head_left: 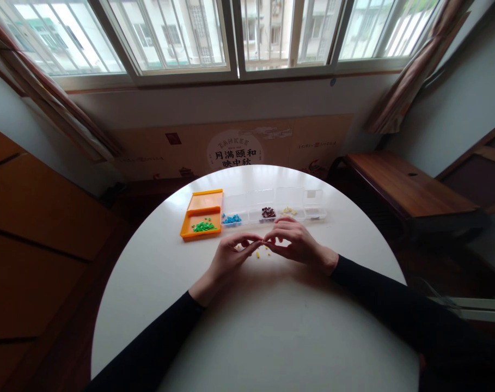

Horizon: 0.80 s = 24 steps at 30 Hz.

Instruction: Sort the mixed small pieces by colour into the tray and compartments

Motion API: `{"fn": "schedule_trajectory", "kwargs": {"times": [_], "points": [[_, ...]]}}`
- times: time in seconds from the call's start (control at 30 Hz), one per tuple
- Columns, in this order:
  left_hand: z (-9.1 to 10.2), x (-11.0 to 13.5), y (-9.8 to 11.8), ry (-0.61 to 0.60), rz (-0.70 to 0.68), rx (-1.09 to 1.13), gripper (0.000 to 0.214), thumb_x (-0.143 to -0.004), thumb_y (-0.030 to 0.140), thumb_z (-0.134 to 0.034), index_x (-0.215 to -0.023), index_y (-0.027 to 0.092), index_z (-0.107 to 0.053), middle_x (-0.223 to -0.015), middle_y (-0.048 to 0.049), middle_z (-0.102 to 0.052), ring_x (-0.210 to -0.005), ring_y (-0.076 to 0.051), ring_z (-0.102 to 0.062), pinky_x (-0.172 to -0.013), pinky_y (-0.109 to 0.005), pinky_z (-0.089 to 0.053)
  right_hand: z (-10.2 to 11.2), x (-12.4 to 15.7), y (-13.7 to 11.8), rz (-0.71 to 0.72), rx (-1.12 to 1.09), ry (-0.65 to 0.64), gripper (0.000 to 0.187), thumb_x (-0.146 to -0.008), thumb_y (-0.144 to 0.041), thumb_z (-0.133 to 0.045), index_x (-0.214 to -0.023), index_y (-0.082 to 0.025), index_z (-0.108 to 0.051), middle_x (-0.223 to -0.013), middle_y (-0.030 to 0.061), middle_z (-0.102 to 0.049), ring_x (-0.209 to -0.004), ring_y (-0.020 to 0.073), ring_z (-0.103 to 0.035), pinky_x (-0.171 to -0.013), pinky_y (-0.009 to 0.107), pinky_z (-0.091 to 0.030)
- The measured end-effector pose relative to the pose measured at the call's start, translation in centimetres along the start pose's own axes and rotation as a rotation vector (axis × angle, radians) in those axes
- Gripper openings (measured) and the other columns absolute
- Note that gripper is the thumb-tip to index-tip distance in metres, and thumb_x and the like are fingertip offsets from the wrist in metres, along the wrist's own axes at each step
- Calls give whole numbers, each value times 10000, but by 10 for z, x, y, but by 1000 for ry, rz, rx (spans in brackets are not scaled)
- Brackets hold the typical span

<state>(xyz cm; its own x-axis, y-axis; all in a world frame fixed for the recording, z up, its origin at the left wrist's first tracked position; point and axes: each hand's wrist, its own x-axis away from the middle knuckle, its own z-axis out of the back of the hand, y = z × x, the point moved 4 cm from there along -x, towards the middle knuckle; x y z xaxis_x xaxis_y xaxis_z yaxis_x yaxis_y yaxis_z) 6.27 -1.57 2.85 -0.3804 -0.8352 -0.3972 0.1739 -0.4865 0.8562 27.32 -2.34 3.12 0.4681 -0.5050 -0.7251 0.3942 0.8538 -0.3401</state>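
My left hand (233, 252) and my right hand (293, 239) meet fingertip to fingertip above the white round table (272, 326). Both are closed in a pinch, and whatever lies between the fingertips is too small to make out. A few small yellow pieces (257, 254) lie on the table just under the fingers. Beyond my left hand stands an orange tray (184, 231) with small green pieces (204, 225) in its front part. Behind my hands, a clear plastic box (247, 222) holds blue pieces (231, 219), dark brown pieces (268, 212) and pale yellow pieces (288, 210) in separate compartments.
A brown wooden bench (410, 179) stands right of the table. Past the table's far edge, a printed cardboard panel (149, 144) leans below the windows (267, 32). Orange-brown wooden panelling (35, 250) is at the left.
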Motion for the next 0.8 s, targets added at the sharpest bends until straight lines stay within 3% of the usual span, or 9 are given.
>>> {"fn": "schedule_trajectory", "kwargs": {"times": [0.8], "points": [[1,2,0,41,-102,-125,102,-973,297,-819,-969,195,-827,-896,-41,-826,-694,-127,-681,-635,-220,-575,2,0,-2,41,-7,53,103,-1014,-171,-732,-1065,-260,-728,-765,-39,-688,-698,146,-646,-988,390,-587]]}}
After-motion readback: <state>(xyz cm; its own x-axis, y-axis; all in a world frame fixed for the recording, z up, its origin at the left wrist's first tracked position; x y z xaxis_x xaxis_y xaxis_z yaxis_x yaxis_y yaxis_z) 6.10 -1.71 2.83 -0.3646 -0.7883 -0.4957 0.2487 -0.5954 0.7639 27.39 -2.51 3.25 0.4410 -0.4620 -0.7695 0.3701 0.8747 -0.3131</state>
